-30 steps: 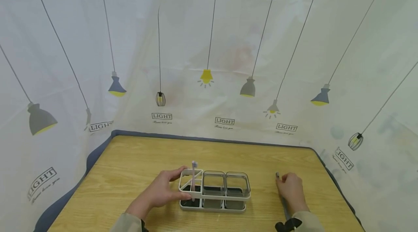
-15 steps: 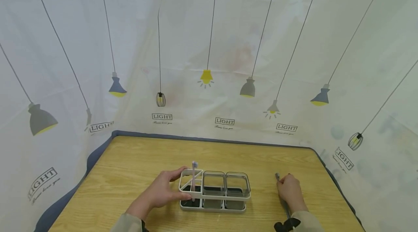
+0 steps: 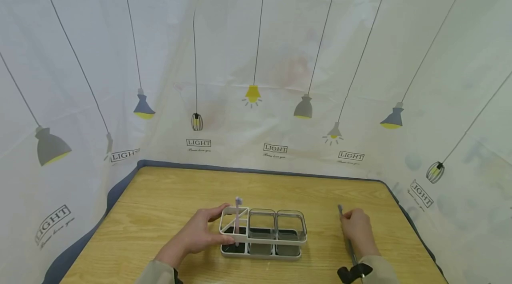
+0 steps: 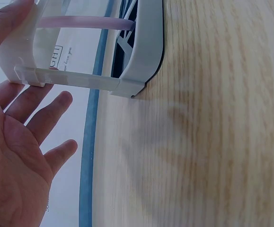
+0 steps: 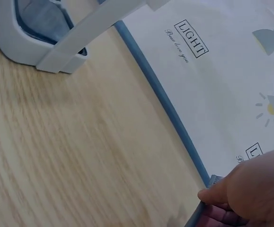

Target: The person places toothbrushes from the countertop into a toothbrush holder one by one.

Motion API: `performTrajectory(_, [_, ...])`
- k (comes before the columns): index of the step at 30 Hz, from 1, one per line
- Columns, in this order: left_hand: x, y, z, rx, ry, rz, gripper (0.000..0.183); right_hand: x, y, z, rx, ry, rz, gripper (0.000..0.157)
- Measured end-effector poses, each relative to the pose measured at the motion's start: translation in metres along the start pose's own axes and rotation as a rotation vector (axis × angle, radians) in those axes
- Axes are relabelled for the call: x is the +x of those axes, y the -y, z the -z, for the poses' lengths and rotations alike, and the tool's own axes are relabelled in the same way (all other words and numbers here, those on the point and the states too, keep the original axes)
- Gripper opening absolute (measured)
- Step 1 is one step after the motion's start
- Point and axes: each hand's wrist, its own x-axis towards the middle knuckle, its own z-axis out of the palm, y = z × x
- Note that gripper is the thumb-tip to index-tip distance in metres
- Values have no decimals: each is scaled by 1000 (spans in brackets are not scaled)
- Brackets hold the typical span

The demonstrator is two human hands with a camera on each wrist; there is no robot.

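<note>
A white two-tier toothbrush holder [image 3: 280, 243] stands on the wooden table, two clear cups [image 3: 262, 249] in its middle and right compartments. One pink toothbrush [image 3: 237, 219] stands upright in the divided left compartment, its bristle head above the rim. My left hand [image 3: 194, 233] grips the upper tier at that left end, thumb in front and fingers behind; in the left wrist view the other fingers [image 4: 51, 113] spread away from it. Right of the holder, my right hand [image 3: 358, 228] pinches a grey toothbrush [image 3: 352, 252] near its head, the handle running back under the wrist.
The wooden table [image 3: 172, 186] has a dark blue edge band [image 3: 240, 170] at the back. A white sheet [image 3: 224, 53] printed with hanging lamps surrounds it on the back and sides. A black strap piece [image 3: 354, 272] sits at the right wrist.
My right hand has shifted slightly to the right, and the grey toothbrush now shows more of its head beyond the fingers. My left hand and the holder have stayed in place.
</note>
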Motion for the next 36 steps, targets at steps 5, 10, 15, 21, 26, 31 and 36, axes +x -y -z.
performTrajectory(5, [0, -1, 0, -2, 0, 5, 106, -1, 3, 5, 3, 2, 14, 24])
performTrajectory(10, [0, -1, 0, 6, 1, 7, 107, -3, 7, 8, 20, -9, 27, 23])
performTrajectory(15, [1, 1, 0, 12, 7, 3, 106, -4, 14, 14, 39, -29, 46, 25])
performTrajectory(21, [1, 2, 1, 10, 8, -9, 105, -7, 24, 23, 38, -84, 71, 27])
performTrajectory(26, [0, 0, 1, 5, 6, -4, 105, -13, 36, 30, 67, -121, 88, 27])
performTrajectory(31, [0, -1, 0, 3, 1, -6, 106, -19, 50, 37, 95, -158, 106, 26])
performTrajectory(36, [0, 1, -1, -2, 0, -6, 107, -22, 64, 43, 110, -200, 134, 25])
